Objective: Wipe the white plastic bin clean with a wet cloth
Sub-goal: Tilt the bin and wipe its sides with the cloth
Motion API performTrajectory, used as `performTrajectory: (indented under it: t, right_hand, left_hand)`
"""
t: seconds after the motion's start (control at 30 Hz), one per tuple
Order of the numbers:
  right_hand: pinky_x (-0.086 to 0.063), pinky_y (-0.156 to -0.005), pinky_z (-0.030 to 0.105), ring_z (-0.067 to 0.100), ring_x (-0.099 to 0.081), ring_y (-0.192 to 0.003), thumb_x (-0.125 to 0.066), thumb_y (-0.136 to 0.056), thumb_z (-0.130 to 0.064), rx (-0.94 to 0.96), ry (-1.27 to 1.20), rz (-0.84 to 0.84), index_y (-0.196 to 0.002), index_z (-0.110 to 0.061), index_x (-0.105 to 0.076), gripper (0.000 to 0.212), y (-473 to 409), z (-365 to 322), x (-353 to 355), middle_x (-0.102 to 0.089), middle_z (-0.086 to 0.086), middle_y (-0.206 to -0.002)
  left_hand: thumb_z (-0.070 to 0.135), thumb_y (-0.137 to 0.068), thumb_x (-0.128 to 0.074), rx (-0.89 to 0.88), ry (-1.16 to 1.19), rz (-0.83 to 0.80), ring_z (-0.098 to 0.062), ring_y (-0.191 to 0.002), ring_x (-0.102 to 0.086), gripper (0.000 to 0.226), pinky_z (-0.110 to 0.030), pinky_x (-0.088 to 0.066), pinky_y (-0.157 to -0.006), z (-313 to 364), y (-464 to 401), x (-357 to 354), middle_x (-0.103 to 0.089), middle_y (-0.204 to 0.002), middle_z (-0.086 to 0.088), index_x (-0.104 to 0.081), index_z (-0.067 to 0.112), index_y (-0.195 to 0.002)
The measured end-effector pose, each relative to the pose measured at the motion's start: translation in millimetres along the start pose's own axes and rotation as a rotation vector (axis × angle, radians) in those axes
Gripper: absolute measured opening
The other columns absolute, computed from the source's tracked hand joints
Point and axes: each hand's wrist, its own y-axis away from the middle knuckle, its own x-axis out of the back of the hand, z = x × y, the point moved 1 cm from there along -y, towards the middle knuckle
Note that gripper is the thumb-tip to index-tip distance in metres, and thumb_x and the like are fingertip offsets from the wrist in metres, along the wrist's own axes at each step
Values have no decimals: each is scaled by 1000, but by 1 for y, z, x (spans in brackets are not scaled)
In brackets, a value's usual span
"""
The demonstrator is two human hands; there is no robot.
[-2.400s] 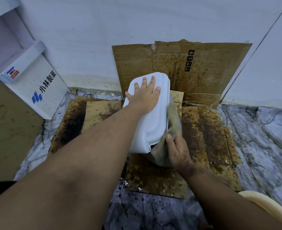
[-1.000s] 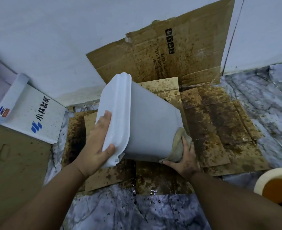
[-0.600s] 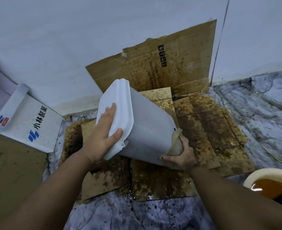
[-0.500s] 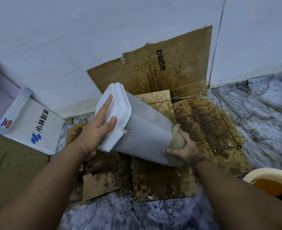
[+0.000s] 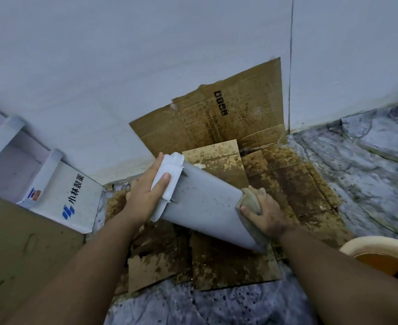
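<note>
The white plastic bin (image 5: 205, 205) lies tipped on its side over stained cardboard, its lid end up at the left and its base down at the right. My left hand (image 5: 147, 191) clamps the white lid end, thumb across the lid. My right hand (image 5: 263, 214) presses a wet, greyish-brown cloth (image 5: 249, 202) against the base end of the bin. Part of the cloth is hidden under my fingers and behind the bin's base.
Wet, brown-stained cardboard sheets (image 5: 228, 268) cover the marble floor (image 5: 369, 174); another sheet (image 5: 216, 118) leans on the white wall. A white printed box (image 5: 62, 198) stands at the left. A cream basin (image 5: 380, 254) of brownish water sits at the lower right.
The bin has gone from standing upright under my left palm to tipped on its side. My left hand shifted to gripping the lid end; my right hand with the cloth moved onto the base.
</note>
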Motion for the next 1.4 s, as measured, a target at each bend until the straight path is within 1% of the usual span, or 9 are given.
performTrajectory:
  t: [0.2, 0.33, 0.4, 0.47, 0.6, 0.73, 0.93, 1.13, 1.4]
  right_hand:
    - [6, -122, 57, 37, 17, -152, -6, -77, -88, 219, 96, 290, -159, -16, 4, 109, 25, -64, -44, 11, 14, -166]
    - [5, -123, 53, 35, 11, -154, -19, -96, -61, 632, -10, 361, -158, -7, -11, 83, 41, -149, -55, 4, 17, -167]
    - [-1, -124, 53, 28, 8, -155, -26, -100, -46, 720, -42, 331, -159, -11, -14, 69, 36, -152, -50, 2, 10, -168]
    - [-6, -124, 55, 24, 11, -155, -29, -102, -44, 748, 109, 301, -159, -24, -11, 64, 25, -121, -44, 6, 2, -168]
    - [-7, -123, 56, 24, 17, -153, -24, -94, -71, 453, 161, 226, -154, -51, -2, 66, 17, -24, -33, 7, 3, -168]
    - [-2, -123, 57, 28, 18, -153, -12, -96, -68, 284, 96, 274, -154, -45, -1, 64, 26, -14, -43, 0, 11, -167]
    - [10, -124, 45, 19, 23, -152, -28, -100, -44, 573, 30, 306, -157, -38, -8, 61, 24, -149, -42, 13, 5, -167]
    - [9, -124, 41, 16, 19, -153, -25, -102, -50, 656, 148, 254, -152, -53, -3, 55, 1, -112, -27, 8, -2, -168]
    - [-13, -121, 58, 42, -17, -150, -1, -92, -73, 66, -9, 343, -157, -24, -23, 84, -5, -19, -34, -22, 18, -163]
  left_hand:
    - [66, -98, -40, 19, 54, -52, 0, -142, -26, 69, -23, -20, -107, 6, -22, -9, -22, -165, 18, -20, 41, -159]
    - [55, -103, -40, 60, 43, -73, -9, -141, -35, 63, -18, -25, -103, 22, -30, -17, -24, -164, 14, -17, 41, -160]
    - [53, -103, -39, 76, 45, -88, -5, -131, -40, 63, -1, -28, -90, 22, -31, -15, -25, -156, 19, -15, 40, -160]
    - [58, -100, -39, 73, 55, -101, -3, -136, -34, 68, -8, -26, -98, 17, -31, -10, -22, -160, 20, -13, 40, -160]
    - [68, -91, -34, 71, 56, -129, -4, -146, -23, 79, -25, -19, -107, 11, -33, -7, -13, -167, 19, -11, 40, -161]
    - [60, -99, -36, 37, 34, -106, -1, -143, -22, 69, -25, -18, -111, 13, -34, -12, -15, -166, 19, -12, 39, -161]
    - [65, -98, -40, 2, 19, -70, -9, -150, -24, 72, -39, -18, -124, 9, -42, -19, -19, -167, 14, -15, 38, -160]
    - [63, -96, -38, -9, 21, -40, -4, -147, -26, 72, -30, -21, -117, -1, -39, -16, -21, -160, 25, -17, 38, -160]
    - [57, -102, -39, -11, 20, -20, 3, -139, -26, 65, -24, -20, -110, 3, -39, -21, -22, -155, 28, -18, 38, -160]
